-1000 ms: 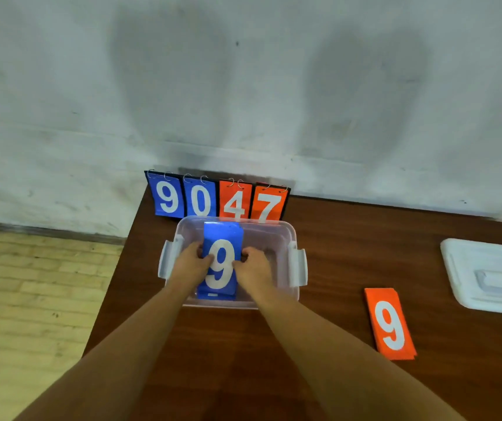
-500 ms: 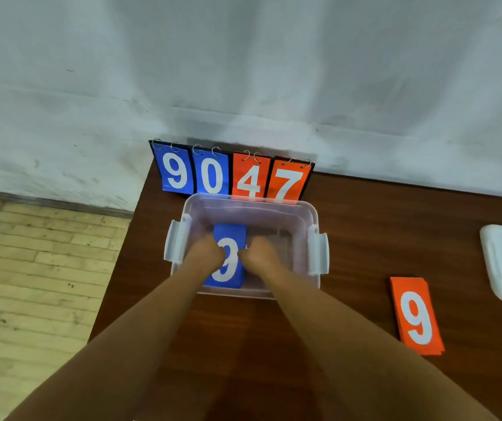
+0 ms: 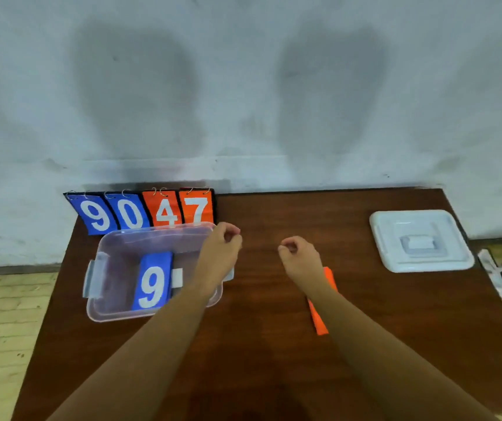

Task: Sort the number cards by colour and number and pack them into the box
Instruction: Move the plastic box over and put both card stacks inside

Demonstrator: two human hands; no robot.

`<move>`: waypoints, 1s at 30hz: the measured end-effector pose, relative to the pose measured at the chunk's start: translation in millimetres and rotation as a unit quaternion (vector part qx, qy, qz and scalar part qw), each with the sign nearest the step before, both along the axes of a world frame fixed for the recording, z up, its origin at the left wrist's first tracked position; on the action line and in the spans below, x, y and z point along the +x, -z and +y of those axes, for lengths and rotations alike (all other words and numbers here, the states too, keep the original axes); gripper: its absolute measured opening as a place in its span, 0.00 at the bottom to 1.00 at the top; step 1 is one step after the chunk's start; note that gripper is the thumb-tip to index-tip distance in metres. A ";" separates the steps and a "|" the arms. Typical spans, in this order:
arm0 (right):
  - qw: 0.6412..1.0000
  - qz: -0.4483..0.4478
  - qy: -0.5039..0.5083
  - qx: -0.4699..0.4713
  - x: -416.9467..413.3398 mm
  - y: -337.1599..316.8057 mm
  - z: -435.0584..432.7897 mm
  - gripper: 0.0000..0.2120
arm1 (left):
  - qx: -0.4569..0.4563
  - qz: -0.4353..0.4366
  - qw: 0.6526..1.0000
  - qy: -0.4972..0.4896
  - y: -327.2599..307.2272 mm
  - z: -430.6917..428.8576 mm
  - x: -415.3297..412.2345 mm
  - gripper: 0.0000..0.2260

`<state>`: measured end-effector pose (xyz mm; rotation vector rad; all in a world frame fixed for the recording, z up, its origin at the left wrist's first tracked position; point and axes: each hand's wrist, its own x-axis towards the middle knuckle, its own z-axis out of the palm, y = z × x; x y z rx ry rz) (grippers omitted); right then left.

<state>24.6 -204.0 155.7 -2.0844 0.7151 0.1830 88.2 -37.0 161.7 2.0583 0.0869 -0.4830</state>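
Observation:
A stack of blue cards (image 3: 152, 282) with a white 9 on top lies flat inside the clear plastic box (image 3: 107, 308) at the table's left. My left hand (image 3: 220, 258) hovers over the box's right end, fingers loosely curled, holding nothing. My right hand (image 3: 300, 261) hangs to the right of the box, also loosely curled and holding nothing. Beneath my right wrist lies the orange card stack (image 3: 319, 320), mostly hidden by my forearm.
A flip scoreboard (image 3: 143, 212) reading 9 0 4 7, two blue and two orange cards, stands against the wall behind the box. The white box lid (image 3: 419, 241) lies at the table's far right. The brown table (image 3: 274, 344) ends at a drop on the left.
Both hands let go of the blue cards, which now lie in the box, and rose out to the right. My right hand now hangs over the orange stack.

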 end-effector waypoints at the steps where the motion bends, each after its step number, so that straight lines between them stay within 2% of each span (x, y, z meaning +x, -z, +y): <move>1: 1.000 0.010 0.019 -0.001 -9.8 2.0 -20.2 0.12 | 0.005 0.009 1.000 0.020 1.6 -21.4 -6.5 0.06; 7: 0.989 0.100 0.106 0.000 -65.7 27.2 -114.4 0.15 | 0.015 0.128 0.988 0.086 44.2 -121.8 -39.1 0.05; 12: 0.981 0.139 0.133 -0.014 -96.2 61.0 -151.8 0.16 | 0.073 0.183 0.976 0.096 106.2 -164.4 -61.2 0.05; 19: 0.971 0.202 0.119 0.044 -112.4 103.4 -154.1 0.25 | 0.126 0.248 0.959 0.053 126.7 -185.9 -81.9 0.23; 24: 0.963 0.212 0.127 0.104 -103.4 117.9 -140.0 0.29 | 0.081 0.293 0.953 0.003 135.9 -190.9 -90.7 0.20; 28: 0.953 0.246 0.119 0.133 -103.3 128.5 -122.6 0.23 | 0.081 0.285 0.955 0.006 145.4 -184.0 -95.9 0.17; 30: 0.956 0.235 0.105 0.143 -104.9 126.0 -115.8 0.21 | 0.081 0.280 0.956 0.021 143.1 -178.8 -98.1 0.16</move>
